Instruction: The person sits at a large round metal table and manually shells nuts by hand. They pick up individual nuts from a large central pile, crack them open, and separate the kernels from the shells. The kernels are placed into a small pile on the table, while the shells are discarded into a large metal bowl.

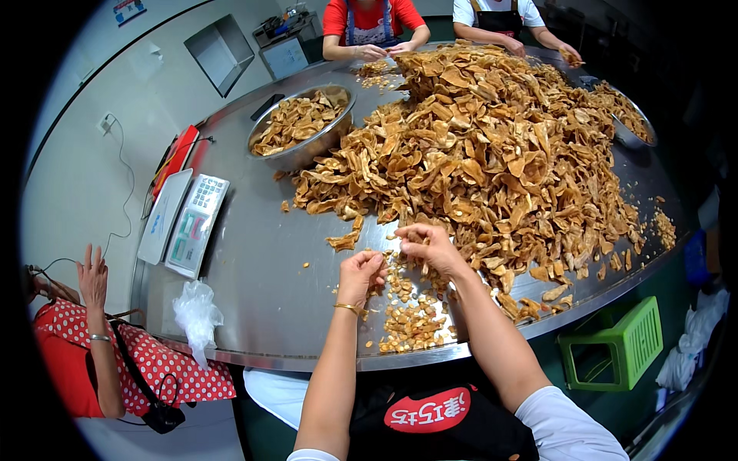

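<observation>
My left hand (pixel 360 279), with a gold bracelet at the wrist, hovers over small yellow-brown fragments (pixel 412 325) spread near the table's front edge. Its thumb and fingertips are drawn together; whether a small bit sits between them is hidden. To its right, my right hand (pixel 429 250) is at the front foot of a big pile of dried brown slices (pixel 461 150). Its fingers are bent, the thumb lies close under the forefinger, and I cannot make out a held piece. A few loose dried slices (pixel 346 236) lie left of the right hand on the steel table (pixel 259 282).
A steel bowl (pixel 311 152) of slices stands behind left, another bowl (pixel 634 135) at far right. A digital scale (pixel 196 225) and plastic bag (pixel 198 317) sit left. Two people work across the table; another person (pixel 98 346) is at left. A green stool (pixel 620 346) stands right.
</observation>
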Demonstrator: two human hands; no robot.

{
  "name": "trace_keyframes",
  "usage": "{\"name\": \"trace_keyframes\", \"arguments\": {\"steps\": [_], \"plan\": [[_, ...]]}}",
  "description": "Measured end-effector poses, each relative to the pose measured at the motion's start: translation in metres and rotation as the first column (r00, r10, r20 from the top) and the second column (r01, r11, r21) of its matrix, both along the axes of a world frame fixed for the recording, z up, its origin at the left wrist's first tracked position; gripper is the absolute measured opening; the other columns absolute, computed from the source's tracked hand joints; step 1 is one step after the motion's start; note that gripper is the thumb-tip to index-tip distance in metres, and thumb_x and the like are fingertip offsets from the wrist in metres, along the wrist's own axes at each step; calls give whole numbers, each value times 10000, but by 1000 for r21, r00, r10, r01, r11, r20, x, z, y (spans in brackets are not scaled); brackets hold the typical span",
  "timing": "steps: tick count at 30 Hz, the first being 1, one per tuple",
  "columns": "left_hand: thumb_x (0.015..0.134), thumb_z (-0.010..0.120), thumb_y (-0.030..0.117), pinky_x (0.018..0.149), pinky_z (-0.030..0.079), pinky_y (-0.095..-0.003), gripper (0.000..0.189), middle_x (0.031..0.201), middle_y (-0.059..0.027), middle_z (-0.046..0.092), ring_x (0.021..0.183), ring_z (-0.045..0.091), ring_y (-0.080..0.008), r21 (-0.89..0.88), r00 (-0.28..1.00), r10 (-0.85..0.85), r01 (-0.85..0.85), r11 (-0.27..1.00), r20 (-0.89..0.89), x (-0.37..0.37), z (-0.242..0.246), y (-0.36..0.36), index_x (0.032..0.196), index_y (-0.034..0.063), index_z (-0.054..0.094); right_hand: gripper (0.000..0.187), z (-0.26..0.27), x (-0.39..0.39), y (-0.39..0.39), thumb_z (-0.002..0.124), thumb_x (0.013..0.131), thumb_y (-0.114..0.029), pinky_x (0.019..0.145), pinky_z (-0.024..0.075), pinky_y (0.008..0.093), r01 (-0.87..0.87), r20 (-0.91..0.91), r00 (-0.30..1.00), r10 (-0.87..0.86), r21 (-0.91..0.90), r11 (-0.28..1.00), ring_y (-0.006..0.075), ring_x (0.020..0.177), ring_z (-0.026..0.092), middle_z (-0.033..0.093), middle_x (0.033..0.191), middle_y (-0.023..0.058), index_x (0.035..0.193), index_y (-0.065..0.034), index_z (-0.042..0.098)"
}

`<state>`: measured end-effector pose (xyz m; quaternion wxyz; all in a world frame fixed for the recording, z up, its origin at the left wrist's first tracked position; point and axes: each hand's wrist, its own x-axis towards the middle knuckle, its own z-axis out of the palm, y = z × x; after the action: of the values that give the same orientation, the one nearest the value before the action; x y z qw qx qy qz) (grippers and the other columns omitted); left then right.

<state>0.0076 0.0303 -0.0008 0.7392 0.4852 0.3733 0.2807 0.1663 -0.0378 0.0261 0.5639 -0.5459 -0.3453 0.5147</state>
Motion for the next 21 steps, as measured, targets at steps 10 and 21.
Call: {"name": "trace_keyframes", "arguments": {"steps": [10,21], "plan": [[773,536,133,459,454,-180,137,661,-37,532,543,518,-89,-256,977,-54,107,961,205,-9,-7,-4,826,10,507,168,-30,-23,7,569,715,-168,552,396,289,-57,555,825,-110,274,960,141,563,510,521,598,76,727,0,565],[727,535,-17,656,493,-235,263,864,-103,541,719,565,-152,-121,930,-148,199,973,336,-10,-1,-7,982,-24,473,150,-19,-11,6,556,743,-172,396,347,183,-15,-189,982,-6,-105,994,60,450,453,496,548,6,756,-24,542]]}}
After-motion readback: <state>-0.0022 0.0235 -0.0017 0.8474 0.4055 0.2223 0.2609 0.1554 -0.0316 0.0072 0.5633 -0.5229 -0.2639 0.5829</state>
